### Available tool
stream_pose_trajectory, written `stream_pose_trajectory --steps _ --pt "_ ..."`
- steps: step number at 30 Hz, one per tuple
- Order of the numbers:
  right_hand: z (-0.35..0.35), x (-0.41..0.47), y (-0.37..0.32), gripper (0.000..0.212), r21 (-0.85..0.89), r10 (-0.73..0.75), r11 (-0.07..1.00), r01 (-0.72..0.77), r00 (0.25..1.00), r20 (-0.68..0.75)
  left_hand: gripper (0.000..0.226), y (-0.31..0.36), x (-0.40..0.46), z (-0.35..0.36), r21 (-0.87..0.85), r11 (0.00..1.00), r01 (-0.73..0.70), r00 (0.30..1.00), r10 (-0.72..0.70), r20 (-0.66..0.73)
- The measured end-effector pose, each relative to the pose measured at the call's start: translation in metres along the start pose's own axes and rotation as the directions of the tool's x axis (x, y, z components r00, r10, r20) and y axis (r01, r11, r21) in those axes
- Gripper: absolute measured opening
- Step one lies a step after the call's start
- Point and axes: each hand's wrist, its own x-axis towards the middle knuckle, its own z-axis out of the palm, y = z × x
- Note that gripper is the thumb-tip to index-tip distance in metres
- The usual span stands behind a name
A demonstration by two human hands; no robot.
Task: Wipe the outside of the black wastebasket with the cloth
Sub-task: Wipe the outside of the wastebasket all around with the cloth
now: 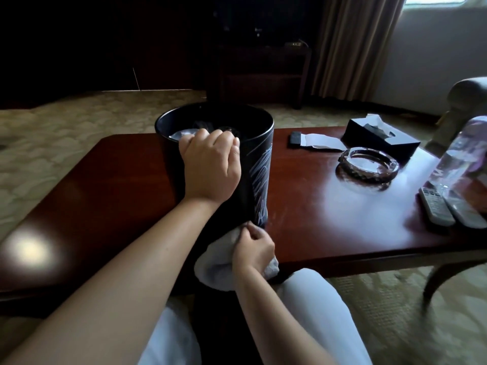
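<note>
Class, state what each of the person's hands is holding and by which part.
Left hand grips the black cylindrical wastebasket by its near top rim. Right hand holds the bunched white cloth against the wastebasket's lower side.

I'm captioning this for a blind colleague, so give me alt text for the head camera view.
A person's left hand grips the rim of a black wastebasket on a dark wooden table, while the right hand presses a pale cloth against its lower side. A glass ashtray, tissue box and remotes lie to the right.
</note>
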Motion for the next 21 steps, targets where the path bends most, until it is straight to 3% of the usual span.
stream_pose_trajectory --steps 2,5,8,11,14,17,21 --pt "-0.001 0.001 0.014 0.016 -0.084 0.099 0.991 -0.1 0.995 -0.014 0.029 0.0 0.0 0.0 -0.014 1.0 0.0 1.0 0.0 0.011" --pt "0.0 0.003 -0.005 0.016 -0.011 0.09 0.996 -0.09 0.996 -0.017 0.029 0.0 0.0 -0.001 -0.023 1.0 -0.007 1.0 0.007 0.01" --pt "-0.001 -0.004 -0.051 0.014 0.167 -0.147 0.976 0.143 0.989 0.014 0.029 -0.003 -0.001 0.0 -0.041 0.999 -0.032 0.999 0.032 -0.019" --pt "0.003 -0.013 -0.102 0.012 0.271 -0.428 0.864 0.424 0.903 -0.047 0.034 -0.006 0.0 -0.001 -0.084 0.996 -0.036 0.999 0.038 0.015" --pt "0.009 -0.013 -0.116 0.011 0.271 -0.521 0.804 0.529 0.847 -0.106 0.036 -0.006 0.001 -0.005 -0.127 0.991 -0.03 0.998 0.037 0.048" --pt "0.007 -0.008 -0.086 0.013 0.23 -0.43 0.868 0.441 0.898 -0.099 0.035 -0.005 0.0 -0.006 -0.14 0.99 -0.027 0.998 0.035 0.054" --pt "0.001 -0.009 -0.021 0.013 0.061 -0.039 0.997 0.039 0.999 0.012 0.036 -0.003 -0.001 -0.005 -0.147 0.989 0.003 0.999 0.003 0.042"
